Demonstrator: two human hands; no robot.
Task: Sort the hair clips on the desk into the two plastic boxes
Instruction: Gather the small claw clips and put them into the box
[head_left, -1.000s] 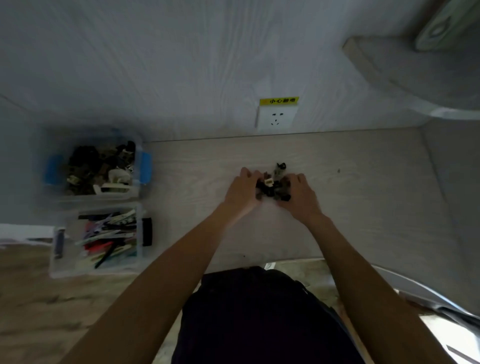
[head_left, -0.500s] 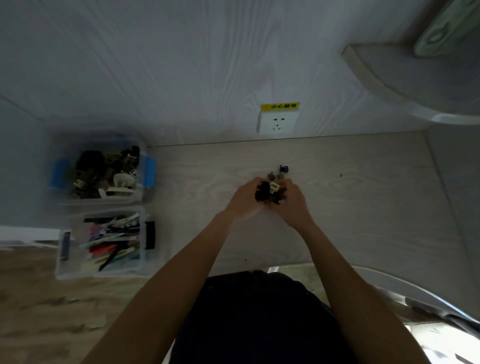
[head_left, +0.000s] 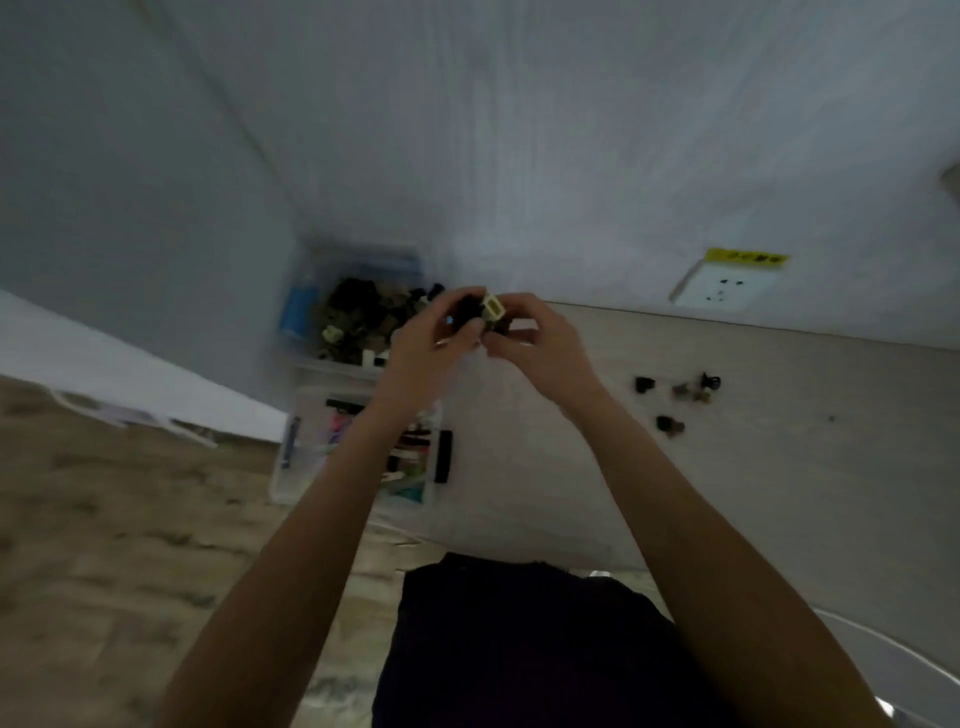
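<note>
A bunch of small clips (head_left: 480, 312), scooped off the desk (head_left: 779, 467) a second ago, is now held cupped between the curled fingers of the left hand (head_left: 431, 348) and right hand (head_left: 540, 343) beside the far box (head_left: 358, 322), so a drop seems imminent, while a few clips (head_left: 680, 400) are left behind.

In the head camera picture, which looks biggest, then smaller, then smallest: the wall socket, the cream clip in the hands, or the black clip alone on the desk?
1. Wall socket
2. Cream clip
3. Black clip

The cream clip sits nearer the camera, so its lead over the black one is unsure.
</note>
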